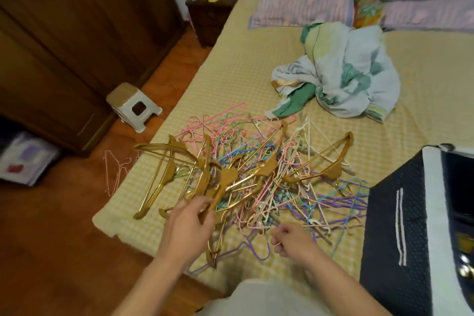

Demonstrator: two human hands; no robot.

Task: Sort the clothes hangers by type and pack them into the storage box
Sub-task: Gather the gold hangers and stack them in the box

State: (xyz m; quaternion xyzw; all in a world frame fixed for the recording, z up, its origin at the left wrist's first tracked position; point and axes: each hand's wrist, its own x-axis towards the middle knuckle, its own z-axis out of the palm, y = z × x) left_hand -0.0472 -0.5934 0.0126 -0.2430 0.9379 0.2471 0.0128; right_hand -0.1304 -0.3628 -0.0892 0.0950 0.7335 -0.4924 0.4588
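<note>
Hangers (256, 174) lie in one tangled heap on the yellow checked bed (230, 72), gold ones crossed over thin wire ones in pink, purple, blue and white, as a person begins separating them by type. The left hand (189, 223), at the near edge of the heap, has its fingers curled round a gold hanger (223, 187), apparently drawing it free of the wire tangle so the bulkier kind can be gathered first. The right hand (289, 238), also at the near edge of the heap and just right of the other, is loosely fisted and seems to pinch a pale wire hook, though the blur leaves that uncertain. The dark storage box (400, 238) stands open on the bed just right of the heap, within easy reach for packing; no sorted hangers are visible in it. Beyond the heap sits a crumpled floral quilt (346, 77). A pink wire hanger (115, 169) lies on the floor left of the heap, having evidently slipped off the bed.
</note>
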